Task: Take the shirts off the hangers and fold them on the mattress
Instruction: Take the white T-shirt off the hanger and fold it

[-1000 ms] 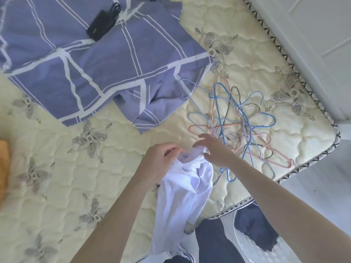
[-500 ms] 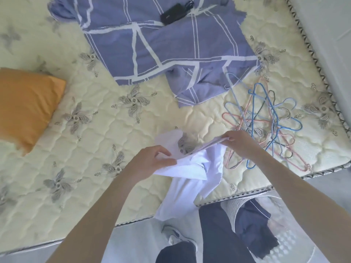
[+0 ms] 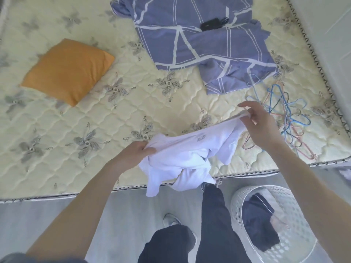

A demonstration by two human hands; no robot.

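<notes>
In the head view, a white shirt [image 3: 182, 154] is held stretched over the near edge of the mattress [image 3: 57, 149], with its lower part hanging bunched past that edge. The shirt's left end is gripped by the curled fingers of the left hand [image 3: 133, 154]. Its right end is pinched in the right hand [image 3: 260, 126], whose forefinger is left raised. Just right of the shirt, a tangle of wire hangers [image 3: 284, 118] is seen lying on the quilting. Beyond the shirt a purple sheet [image 3: 199, 44] is spread, with a small black object [image 3: 210, 25] resting on it. Far left of the shirt an orange pillow [image 3: 66, 71] is laid. Below the shirt, on the floor, a white basket [image 3: 296, 202] is found with dark clothing [image 3: 260, 221] inside.
</notes>
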